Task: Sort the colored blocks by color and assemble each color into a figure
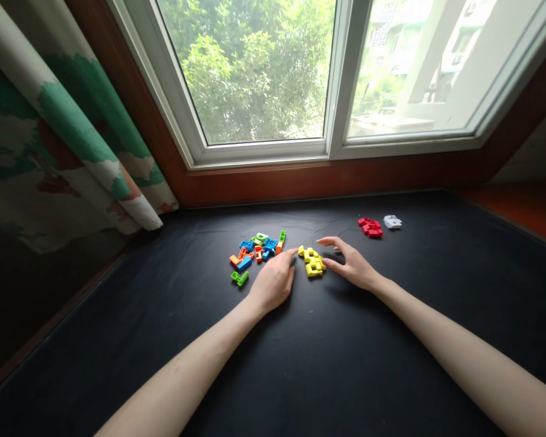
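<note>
- In the head view, a loose cluster of yellow pieces point(313, 264) lies on the black tabletop point(316, 364), between the two hands.
- The left hand point(273, 280) stands at the cluster's left side, index finger stretched to the nearest yellow piece and the other fingers curled under. Whether that fingertip touches or stops just short is hard to judge from this height, and I cannot tell whether anything sits under the curled fingers.
- The right hand point(351, 264) has thumb and index finger spread wide, pinching nothing, the thumb tip just beside the cluster's right edge.
- A mixed pile point(258, 252) of blue, orange and green pieces lies just beyond the left hand, with a green piece point(239, 278) at its near side. Were the left hand to swing outward, its knuckles could knock these pieces into the yellow ones.
- The red pieces point(370, 227) and white pieces point(392, 222) lie farther off beyond the right hand, so a small slip there seems unlikely to disturb them.
- Uneven pushing from the two sides could make the yellow pieces ride over one another or scatter, since they appear loose.
</note>
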`<state>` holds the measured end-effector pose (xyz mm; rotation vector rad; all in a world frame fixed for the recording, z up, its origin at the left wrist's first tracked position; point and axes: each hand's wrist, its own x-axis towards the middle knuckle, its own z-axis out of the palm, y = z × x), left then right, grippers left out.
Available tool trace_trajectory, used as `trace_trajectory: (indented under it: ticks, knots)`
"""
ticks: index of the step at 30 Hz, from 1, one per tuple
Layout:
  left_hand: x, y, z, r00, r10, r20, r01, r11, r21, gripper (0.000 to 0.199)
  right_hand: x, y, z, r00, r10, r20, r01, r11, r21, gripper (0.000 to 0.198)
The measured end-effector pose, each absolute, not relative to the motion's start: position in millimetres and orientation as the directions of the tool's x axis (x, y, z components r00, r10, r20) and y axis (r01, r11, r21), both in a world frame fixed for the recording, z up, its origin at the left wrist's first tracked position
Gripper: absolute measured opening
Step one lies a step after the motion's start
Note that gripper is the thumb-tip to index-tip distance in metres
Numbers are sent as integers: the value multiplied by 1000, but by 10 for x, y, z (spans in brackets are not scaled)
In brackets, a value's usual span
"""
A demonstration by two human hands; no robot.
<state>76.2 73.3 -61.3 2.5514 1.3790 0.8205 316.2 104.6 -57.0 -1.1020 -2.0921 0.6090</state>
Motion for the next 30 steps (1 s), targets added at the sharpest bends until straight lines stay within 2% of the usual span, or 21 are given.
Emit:
trace_trajectory:
  ticks: [4, 11, 16, 24, 30]
  knots:
    - [769, 724, -603, 509, 801, 316, 743, -594, 308, 52, 3152, 1018, -588, -494, 801, 337, 563, 591, -578, 59]
    - [794, 697, -537, 540, 802, 255, 739, -597, 311, 54, 3128, 1007, -587, -533, 775, 339, 586, 627, -513, 53]
    - [790, 704, -550, 543, 788, 291, 723, -615, 315, 53, 3127, 991, -559, -538, 774, 335, 583, 628, -515, 53]
    - [753, 631, -549, 446, 772, 453, 726, -608, 320, 39, 3114, 1014, -563, -571, 748, 340, 584, 660, -472, 65]
    - [602, 424, -512, 489, 740, 461, 725, -639, 256, 38, 3033, 1131, -430, -641, 734, 226, 611, 665, -429, 73]
